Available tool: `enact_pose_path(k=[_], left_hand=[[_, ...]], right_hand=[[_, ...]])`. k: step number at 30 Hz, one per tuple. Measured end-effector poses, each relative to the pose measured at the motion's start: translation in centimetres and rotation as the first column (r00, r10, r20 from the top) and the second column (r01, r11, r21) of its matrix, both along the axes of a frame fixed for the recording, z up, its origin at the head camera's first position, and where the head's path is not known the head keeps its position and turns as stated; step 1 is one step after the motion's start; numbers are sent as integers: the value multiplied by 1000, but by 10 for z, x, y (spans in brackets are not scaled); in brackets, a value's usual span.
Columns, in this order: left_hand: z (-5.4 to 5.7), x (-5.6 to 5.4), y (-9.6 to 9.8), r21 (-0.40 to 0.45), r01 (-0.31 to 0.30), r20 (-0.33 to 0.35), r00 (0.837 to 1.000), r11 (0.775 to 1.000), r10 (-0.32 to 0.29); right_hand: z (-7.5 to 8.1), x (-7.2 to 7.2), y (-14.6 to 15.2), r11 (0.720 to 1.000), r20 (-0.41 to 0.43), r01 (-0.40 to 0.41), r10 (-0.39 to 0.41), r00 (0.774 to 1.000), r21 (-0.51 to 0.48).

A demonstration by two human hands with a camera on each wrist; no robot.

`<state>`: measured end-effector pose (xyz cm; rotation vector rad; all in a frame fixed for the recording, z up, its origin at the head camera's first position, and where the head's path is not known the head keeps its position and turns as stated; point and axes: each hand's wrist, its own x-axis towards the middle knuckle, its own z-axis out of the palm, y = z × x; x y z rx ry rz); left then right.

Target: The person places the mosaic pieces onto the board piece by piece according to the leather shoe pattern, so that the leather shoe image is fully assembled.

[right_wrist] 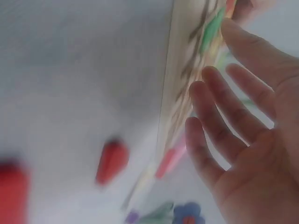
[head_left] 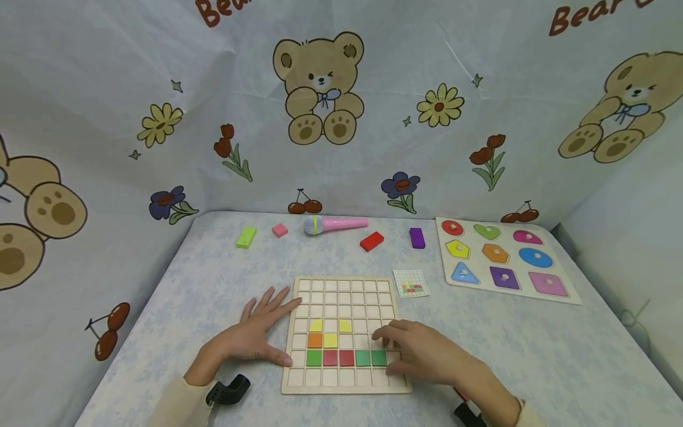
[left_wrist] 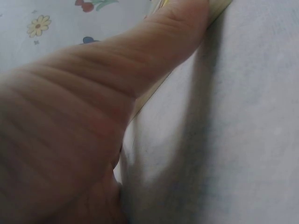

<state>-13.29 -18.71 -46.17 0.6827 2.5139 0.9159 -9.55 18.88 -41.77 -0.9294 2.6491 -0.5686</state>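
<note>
A wooden grid board (head_left: 347,389) lies on the table with coloured square tiles in some of its cells. One row holds a green tile (head_left: 314,358), two red tiles (head_left: 338,358) and two more green ones; yellow tiles (head_left: 331,340) and an orange tile (head_left: 315,340) sit above. Fingers spread, my left hand (head_left: 253,332) rests along the board's left edge, thumb and fingertips at the rim. Over the right side of the board is my right hand (head_left: 427,353), its thumb close to the last green tile. The right wrist view shows its fingers (right_wrist: 229,107) loosely bent, holding nothing.
Right of the board lies a small pattern card (head_left: 411,284); beyond it is a shape puzzle board (head_left: 507,261). Along the back are a green block (head_left: 246,238), a pink block (head_left: 280,230), a toy microphone (head_left: 341,223), a red block (head_left: 372,241) and a purple block (head_left: 417,238).
</note>
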Motion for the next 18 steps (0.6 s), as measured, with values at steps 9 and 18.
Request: enact_pose_path(k=[9, 18], left_hand=[[2, 1, 0, -13, -15, 2, 1000, 1000, 15], [1, 1, 0, -11, -7, -6, 1000, 1000, 7]], right_hand=[[11, 8, 54, 982, 9, 188, -188, 982, 27], [6, 20, 93, 942, 52, 320, -326, 944, 100]])
